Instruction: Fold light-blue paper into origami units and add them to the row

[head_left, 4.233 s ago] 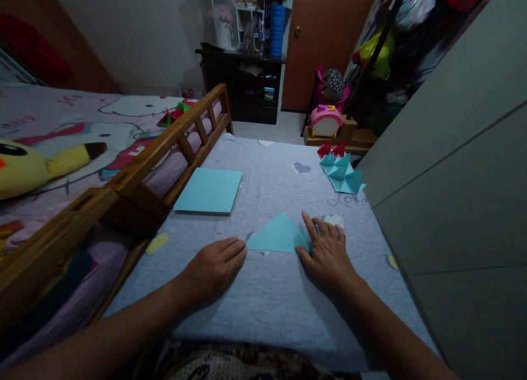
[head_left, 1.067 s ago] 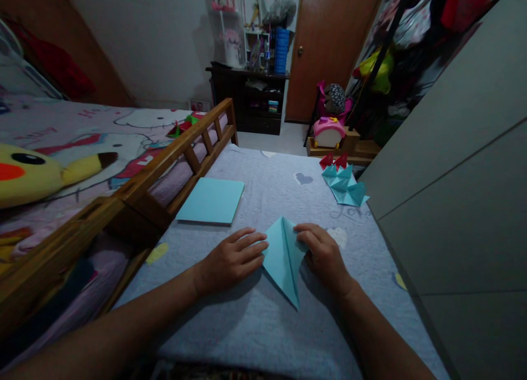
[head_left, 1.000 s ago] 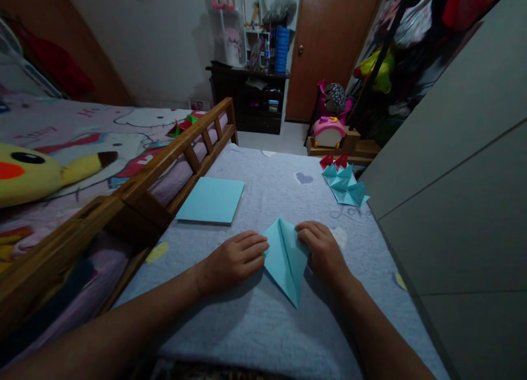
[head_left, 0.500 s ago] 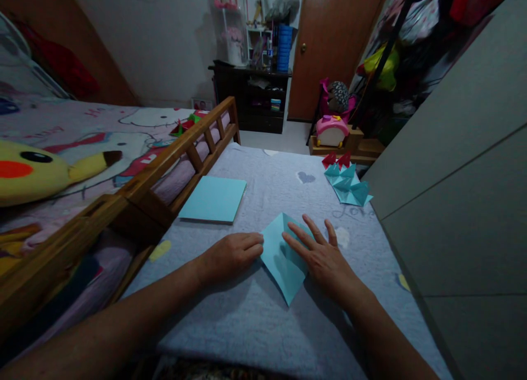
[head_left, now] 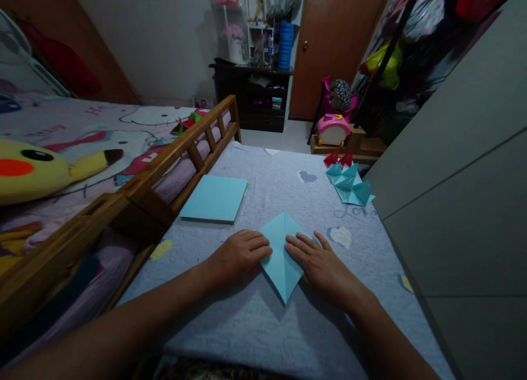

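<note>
- Pressing the folded blue paper [head_left: 282,273] flat with left hand [head_left: 241,256] and right hand [head_left: 325,264], both open-palmed, grasping nothing;
- Lying midway between them, long axis pointing at the near edge of the bed [head_left: 263,336].

A light blue folded paper [head_left: 281,252], kite-shaped, lies flat on the grey bed cover, its narrow tip pointing toward the person.

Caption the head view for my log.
Left hand and right hand press a folded blue paper flat on the bedspread, near a blue sheet.
</note>
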Available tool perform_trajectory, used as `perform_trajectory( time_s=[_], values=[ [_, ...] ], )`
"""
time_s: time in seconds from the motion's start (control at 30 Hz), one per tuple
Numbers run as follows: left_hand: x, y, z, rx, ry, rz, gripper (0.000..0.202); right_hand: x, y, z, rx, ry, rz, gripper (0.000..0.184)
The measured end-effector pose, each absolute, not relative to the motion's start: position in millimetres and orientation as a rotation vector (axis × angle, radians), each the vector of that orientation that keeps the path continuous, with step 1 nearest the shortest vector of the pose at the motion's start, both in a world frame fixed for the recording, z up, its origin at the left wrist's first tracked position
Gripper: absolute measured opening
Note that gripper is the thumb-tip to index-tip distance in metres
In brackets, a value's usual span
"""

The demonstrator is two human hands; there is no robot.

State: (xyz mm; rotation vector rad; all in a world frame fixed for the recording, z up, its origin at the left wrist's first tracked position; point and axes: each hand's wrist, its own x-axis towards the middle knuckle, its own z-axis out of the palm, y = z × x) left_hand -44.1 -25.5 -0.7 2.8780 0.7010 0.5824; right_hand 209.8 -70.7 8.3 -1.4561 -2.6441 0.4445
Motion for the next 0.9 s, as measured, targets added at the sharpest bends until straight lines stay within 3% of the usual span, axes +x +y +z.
perform_trajectory(
  time_s=[0.27, 0.43, 0.57, 0.67, 0.9],
  values=[
    [-39, -16, -3, 2.496, 0.950, 0.657, 0.019, 215, -57, 11, -1.433, -2.260, 0.584, 0.021],
    [-35, -13, -5, 2.367, 1.146, 0.607, 0.015, 210, -48, 2, -1.712, -1.964, 0.668, 0.029],
    [-31, -17, -13, 2.390, 1.251, 0.671, 0.040, 204, -46, -2, -1.800, -1.859, 0.602, 0.022],
    [-29, -18, -18, 2.452, 1.228, 0.701, 0.046, 202, -45, -5, -1.833, -1.846, 0.548, 0.015],
    [-27, -16, -24, 2.607, 1.236, 0.548, 0.037, 202, -43, -15, -1.848, -1.896, 0.440, 0.021]
  ],
)
